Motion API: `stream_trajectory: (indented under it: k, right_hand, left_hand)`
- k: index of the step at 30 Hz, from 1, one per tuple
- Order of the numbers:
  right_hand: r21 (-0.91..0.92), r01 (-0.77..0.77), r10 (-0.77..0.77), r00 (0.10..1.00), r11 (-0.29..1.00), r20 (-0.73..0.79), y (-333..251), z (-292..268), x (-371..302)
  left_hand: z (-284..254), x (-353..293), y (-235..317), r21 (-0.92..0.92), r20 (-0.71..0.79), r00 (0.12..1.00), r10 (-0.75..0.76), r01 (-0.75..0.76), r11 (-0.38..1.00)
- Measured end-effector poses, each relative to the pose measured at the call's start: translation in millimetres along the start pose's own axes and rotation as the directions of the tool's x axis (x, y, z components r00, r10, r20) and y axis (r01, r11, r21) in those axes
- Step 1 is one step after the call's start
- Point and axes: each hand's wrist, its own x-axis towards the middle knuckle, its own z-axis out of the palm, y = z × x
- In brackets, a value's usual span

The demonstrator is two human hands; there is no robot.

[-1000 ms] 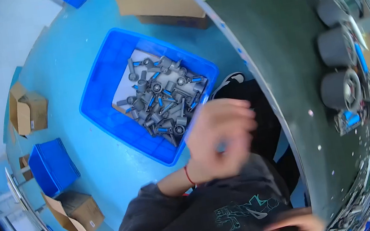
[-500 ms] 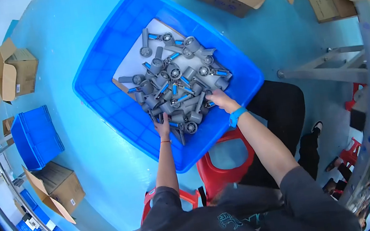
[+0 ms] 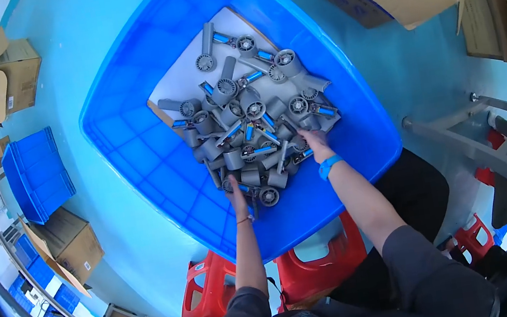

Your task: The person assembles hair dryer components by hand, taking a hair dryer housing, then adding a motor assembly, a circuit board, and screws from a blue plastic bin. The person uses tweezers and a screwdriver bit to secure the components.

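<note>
Nearest, red stools [image 3: 312, 268] sit at six o'clock. Above them both hands reach into the blue bin [image 3: 135, 156]: the left hand [image 3: 237, 194] rests on the grey parts [image 3: 249, 126] at the pile's seven o'clock edge, the right hand [image 3: 315, 142] at four o'clock. Whether either hand's fingers grasp a part I cannot tell. This looks like picking through parts; a firm pinch on one piece would come next

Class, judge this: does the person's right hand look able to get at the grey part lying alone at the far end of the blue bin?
Probably yes. The right hand is already inside the blue bin, and nothing covers the grey part; only the open-topped heap lies between.
</note>
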Motion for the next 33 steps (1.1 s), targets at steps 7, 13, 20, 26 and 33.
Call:
stream_trajectory:
  k: [7,13,20,26,33]
  right_hand:
    - [-0.316,-0.033,-0.066,0.952,0.948,-0.299,-34,13,-40]
    - [-0.559,0.087,-0.158,0.984,0.825,-0.079,-2,17,-8]
    - [-0.09,0.153,-0.127,0.962,0.984,0.24,41,-25,72]
    - [-0.137,0.11,-0.041,0.903,0.984,0.427,-31,3,-22]
    - [-0.305,-0.081,0.251,0.78,0.949,0.573,-53,3,-39]
  left_hand:
    - [-16,13,4,-0.187,0.337,0.921,-0.197,0.27,0.944]
    - [-13,25,-13,-0.259,0.404,0.908,-0.107,0.226,0.939]
    - [13,27,-34,-0.575,0.513,0.836,-0.194,0.503,0.645]
    - [4,33,-38,-0.48,0.425,0.844,-0.328,0.517,0.708]
    - [-3,29,-27,-0.452,0.49,0.818,-0.3,0.533,0.716]
